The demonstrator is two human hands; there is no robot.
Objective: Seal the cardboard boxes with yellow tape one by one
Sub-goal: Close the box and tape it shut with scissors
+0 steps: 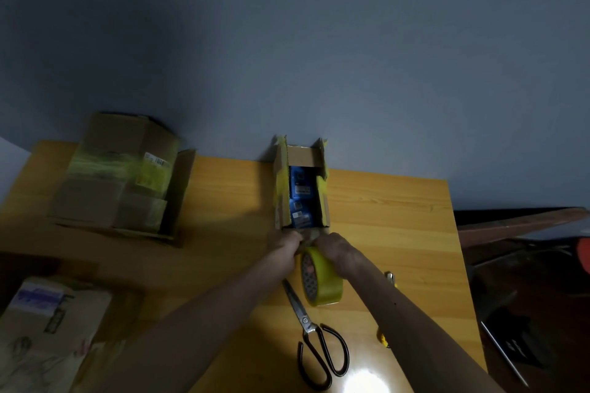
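A narrow cardboard box (281, 188) stands open on the wooden table (383, 217), its flaps up and edged with old yellow tape, blue packets inside. Both my hands meet at its near end. My left hand (285, 244) pinches the box's near flap. My right hand (335, 249) grips the roll of yellow tape (322, 281), which hangs just below the box end. The fingertips of both hands are hidden against the cardboard.
Black-handled scissors (314, 332) lie on the table under my forearms. A small yellow knife (391, 279) lies to the right. Taped cardboard boxes (118, 179) are stacked at the back left, another box (48, 322) at the near left. The table's right edge drops to dark floor.
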